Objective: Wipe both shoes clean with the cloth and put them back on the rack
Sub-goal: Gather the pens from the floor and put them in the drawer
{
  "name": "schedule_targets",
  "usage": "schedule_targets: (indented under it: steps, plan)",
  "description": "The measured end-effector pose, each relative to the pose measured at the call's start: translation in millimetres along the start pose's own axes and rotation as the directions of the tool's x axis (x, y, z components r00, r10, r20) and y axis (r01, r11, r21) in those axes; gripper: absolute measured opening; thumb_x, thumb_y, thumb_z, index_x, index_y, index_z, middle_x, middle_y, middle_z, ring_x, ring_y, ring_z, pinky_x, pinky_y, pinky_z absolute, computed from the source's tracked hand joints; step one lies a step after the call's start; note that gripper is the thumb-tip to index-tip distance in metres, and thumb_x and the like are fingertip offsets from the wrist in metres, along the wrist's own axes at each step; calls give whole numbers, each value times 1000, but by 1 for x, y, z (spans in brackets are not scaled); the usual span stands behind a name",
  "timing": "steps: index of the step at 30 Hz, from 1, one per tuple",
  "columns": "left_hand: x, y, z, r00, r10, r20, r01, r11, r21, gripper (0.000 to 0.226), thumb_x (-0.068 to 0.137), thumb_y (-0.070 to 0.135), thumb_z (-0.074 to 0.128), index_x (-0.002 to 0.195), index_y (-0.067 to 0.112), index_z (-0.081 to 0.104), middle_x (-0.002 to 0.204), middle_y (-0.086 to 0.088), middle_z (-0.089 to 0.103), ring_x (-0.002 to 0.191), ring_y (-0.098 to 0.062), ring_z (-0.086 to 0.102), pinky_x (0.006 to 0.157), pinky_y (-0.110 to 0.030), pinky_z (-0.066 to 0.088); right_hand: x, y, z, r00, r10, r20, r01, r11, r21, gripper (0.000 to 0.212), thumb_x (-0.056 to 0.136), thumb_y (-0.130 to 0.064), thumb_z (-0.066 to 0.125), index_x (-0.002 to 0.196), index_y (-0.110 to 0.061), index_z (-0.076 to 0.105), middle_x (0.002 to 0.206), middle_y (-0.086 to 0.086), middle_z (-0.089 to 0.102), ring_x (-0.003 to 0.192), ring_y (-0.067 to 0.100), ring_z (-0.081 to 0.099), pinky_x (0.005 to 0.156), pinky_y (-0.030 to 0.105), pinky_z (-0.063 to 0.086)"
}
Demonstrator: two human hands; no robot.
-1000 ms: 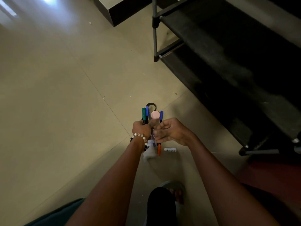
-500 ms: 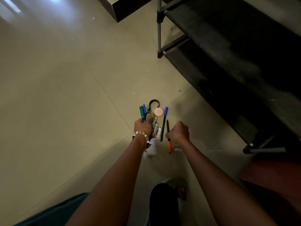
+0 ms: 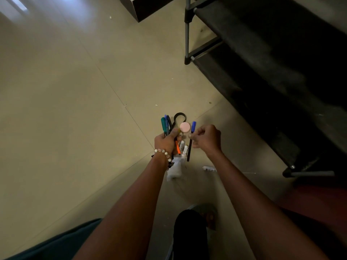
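Note:
My left hand (image 3: 166,142), with a bead bracelet at the wrist, grips a bundle of pens and markers (image 3: 166,124), a pink round lid (image 3: 185,127) and an orange pen (image 3: 177,147). A white cloth (image 3: 175,168) hangs below that hand. My right hand (image 3: 206,139) is just right of the bundle, its fingers pinching a black pen with a blue cap (image 3: 191,134). The dark shoe rack (image 3: 262,62) stands at the right. I can make out no shoe on its dim shelves.
A small white object (image 3: 209,168) lies on the tiled floor (image 3: 75,109) below my right hand. A black box (image 3: 150,4) sits at the top. My foot in a sandal (image 3: 208,216) and a dark knee (image 3: 189,235) are at the bottom.
The orange pen went from my right hand into the bundle in my left. My right hand rose and now pinches the blue-capped pen.

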State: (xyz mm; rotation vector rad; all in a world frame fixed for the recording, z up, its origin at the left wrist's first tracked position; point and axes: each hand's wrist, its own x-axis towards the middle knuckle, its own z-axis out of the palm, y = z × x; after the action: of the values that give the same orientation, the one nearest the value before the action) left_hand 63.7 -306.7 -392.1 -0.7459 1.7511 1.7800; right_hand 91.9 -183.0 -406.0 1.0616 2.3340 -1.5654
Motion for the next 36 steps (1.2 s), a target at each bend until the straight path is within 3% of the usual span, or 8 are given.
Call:
schedule_targets:
  steps: [5, 11, 14, 16, 20, 23, 30, 36]
  plan:
    - [4, -5, -2, 997, -20, -80, 20, 1000, -2, 20, 97, 22, 56, 92, 3, 59, 62, -8, 57, 42, -11, 54, 45, -21, 48, -6, 25, 21, 913, -292, 284, 403, 741, -536, 32, 91, -9, 57, 121, -17, 63, 112, 9, 55, 103, 21, 53, 84, 27, 44]
    - [3, -4, -1, 996, -44, -76, 49, 996, 75, 23, 99, 27, 52, 93, 6, 59, 66, -6, 58, 49, -13, 54, 49, -25, 47, -4, 41, 7, 960, -268, 86, 256, 703, -664, 23, 91, -18, 62, 111, -6, 63, 118, 12, 58, 107, 22, 58, 85, 25, 46]
    - [-1, -6, 3, 995, -93, 30, 93, 996, 17, 24, 101, 23, 48, 86, 5, 56, 56, -3, 49, 38, -11, 43, 40, -21, 37, -4, 38, -3, 990, -135, -45, 87, 824, -559, 21, 88, -9, 64, 109, -5, 65, 114, 12, 65, 107, 22, 62, 84, 27, 51]
    - [-5, -2, 8, 989, -122, 86, 123, 992, -5, 20, 101, 17, 46, 89, 4, 54, 60, -5, 48, 41, -13, 43, 39, -21, 37, 3, 21, -13, 985, 100, -140, -134, 956, -259, 20, 83, -4, 67, 103, -5, 66, 107, 12, 67, 100, 24, 64, 79, 30, 54]
    - [-19, 28, 26, 975, -148, 165, 128, 984, 125, 16, 101, 11, 41, 89, 10, 53, 62, -4, 45, 37, -11, 38, 39, -18, 34, 5, -26, -49, 930, 329, 162, -366, 804, 470, 21, 79, 6, 63, 88, -12, 56, 82, 10, 63, 66, 17, 60, 54, 28, 51]
    - [-41, 75, 48, 964, -98, 248, 28, 962, 271, 20, 101, 26, 45, 89, 12, 53, 48, 1, 42, 29, -8, 31, 34, -13, 27, -12, -66, -80, 952, 216, 217, -299, 811, 503, 14, 82, 2, 61, 76, -11, 59, 71, 6, 60, 61, 15, 58, 51, 23, 48]
    - [-155, 181, 96, 936, 62, 348, -146, 965, 220, 38, 100, 47, 38, 90, 13, 51, 47, 4, 38, 32, -8, 32, 37, -19, 31, -102, -149, -175, 996, 52, -70, -10, 865, 501, 21, 88, -4, 60, 68, -9, 55, 59, 7, 48, 47, 13, 43, 39, 22, 40]
    - [-286, 175, 102, 850, -14, 527, -125, 966, 225, 34, 100, 41, 42, 78, 16, 50, 51, 4, 40, 32, -7, 33, 36, -15, 31, -256, -153, -252, 965, -119, -233, 201, 907, 369, 11, 87, -12, 65, 78, -7, 65, 63, 4, 57, 58, 13, 54, 55, 25, 50]
